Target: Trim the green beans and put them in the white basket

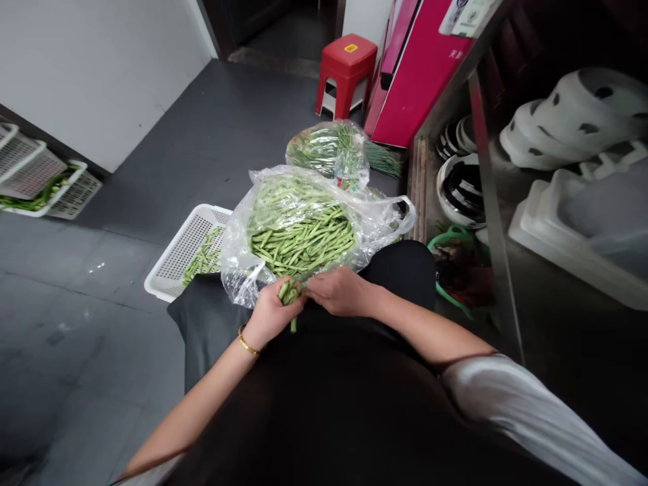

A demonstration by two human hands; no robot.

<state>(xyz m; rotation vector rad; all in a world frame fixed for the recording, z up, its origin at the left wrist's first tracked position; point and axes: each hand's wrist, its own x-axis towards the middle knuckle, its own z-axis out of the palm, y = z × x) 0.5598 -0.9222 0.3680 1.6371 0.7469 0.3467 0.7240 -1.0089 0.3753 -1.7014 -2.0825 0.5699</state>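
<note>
A small bunch of green beans is gripped in my left hand, which wears a gold bracelet. My right hand is closed, its fingertips pinching at the end of a bean in that bunch; the exact pinch point is partly hidden. Just beyond both hands lies a large clear plastic bag, opened at the near side, with a heap of loose green beans inside. To its left, a white perforated basket holds some shorter bean pieces, partly covered by the bag and my dark apron.
Behind the bag sits another clear bag of greens. A red stool stands beside a pink cabinet. White baskets are at the far left. Shelving with white tubs and a green-rimmed basket borders my right side.
</note>
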